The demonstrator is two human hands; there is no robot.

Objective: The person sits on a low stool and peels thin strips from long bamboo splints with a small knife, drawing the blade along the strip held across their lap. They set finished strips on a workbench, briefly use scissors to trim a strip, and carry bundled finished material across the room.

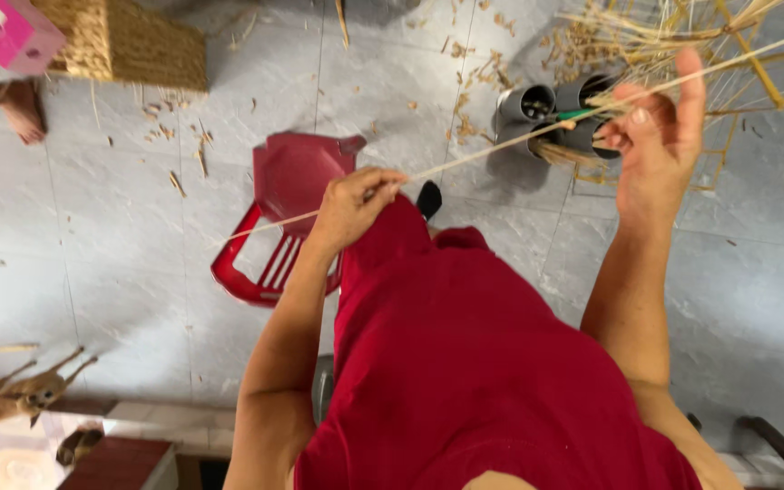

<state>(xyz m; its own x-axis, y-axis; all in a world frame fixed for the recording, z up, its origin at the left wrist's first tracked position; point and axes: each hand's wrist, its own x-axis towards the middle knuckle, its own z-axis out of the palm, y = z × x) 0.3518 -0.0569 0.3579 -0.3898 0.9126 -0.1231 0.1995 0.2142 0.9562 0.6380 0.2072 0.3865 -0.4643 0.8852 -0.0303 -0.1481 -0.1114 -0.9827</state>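
A long thin pale cane strand [492,150] runs slantwise from lower left to upper right. My left hand [353,207] is closed around it near its middle, just above my red-clothed lap [465,363]. My right hand [655,136] is raised at the upper right, pinching the strand farther along together with a green-handled tool [575,114], the index finger pointing up. Beyond my right hand rises a yellow wire frame [755,54] with several cane strands woven through it.
A red plastic chair [283,218] lies on the grey tiled floor. Grey tubes [537,113] hold cane sticks. A woven basket [129,41] and pink box [11,32] are at upper left, beside another person's foot [24,109]. Cane scraps litter the floor.
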